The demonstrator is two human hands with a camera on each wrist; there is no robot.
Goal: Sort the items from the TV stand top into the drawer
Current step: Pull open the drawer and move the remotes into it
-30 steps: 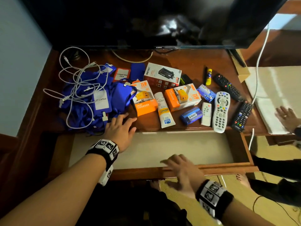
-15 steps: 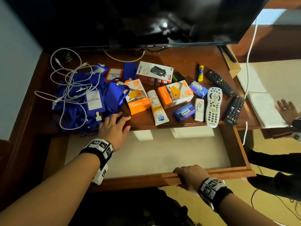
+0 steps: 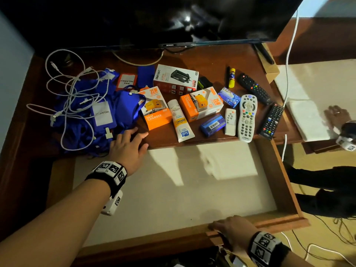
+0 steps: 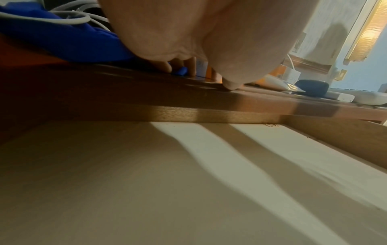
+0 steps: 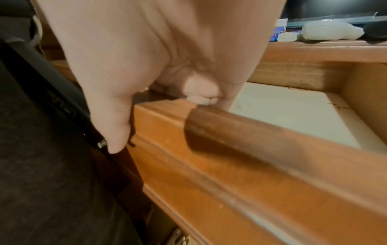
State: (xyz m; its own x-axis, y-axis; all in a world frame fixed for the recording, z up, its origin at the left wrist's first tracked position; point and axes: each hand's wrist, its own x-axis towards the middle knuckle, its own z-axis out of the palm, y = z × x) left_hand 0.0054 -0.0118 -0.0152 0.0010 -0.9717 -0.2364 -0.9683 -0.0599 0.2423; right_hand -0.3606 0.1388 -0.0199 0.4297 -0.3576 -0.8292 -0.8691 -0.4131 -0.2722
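The wooden drawer stands pulled out below the TV stand top, showing a pale bare floor. My right hand grips the drawer front, fingers curled over its top edge. My left hand rests flat on the stand's front edge beside a heap of blue lanyards tangled with white cables. On the top lie two orange charger boxes, a cream tube, a white remote, two black remotes and other small boxes.
A TV overhangs the back of the stand. At the right another person's hand rests on a white cloth. A white cord hangs down the right side, and cables lie on the floor.
My right hand went from hovering over the drawer front to gripping it, and the drawer slid out further toward me. My left hand stayed on the stand's edge.
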